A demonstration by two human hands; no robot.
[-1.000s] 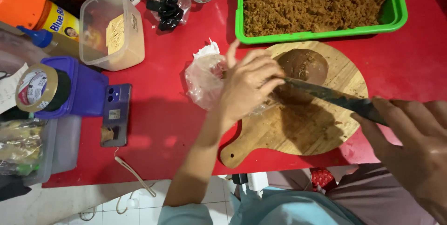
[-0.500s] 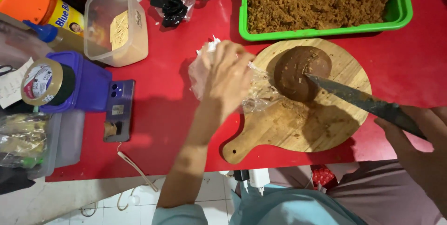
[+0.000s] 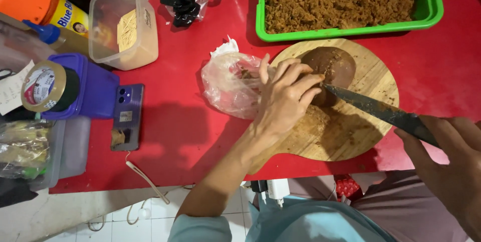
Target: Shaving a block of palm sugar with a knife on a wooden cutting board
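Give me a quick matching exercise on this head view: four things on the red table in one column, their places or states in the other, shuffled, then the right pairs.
Things:
1. brown block
2. knife
3. green tray
4. phone

Places or states:
A. lying flat beside the purple box
B. held in the right hand
C. on the wooden board, under the left hand
D. filled with brown crumbs

Pairs: 1-C, 2-B, 3-D, 4-A
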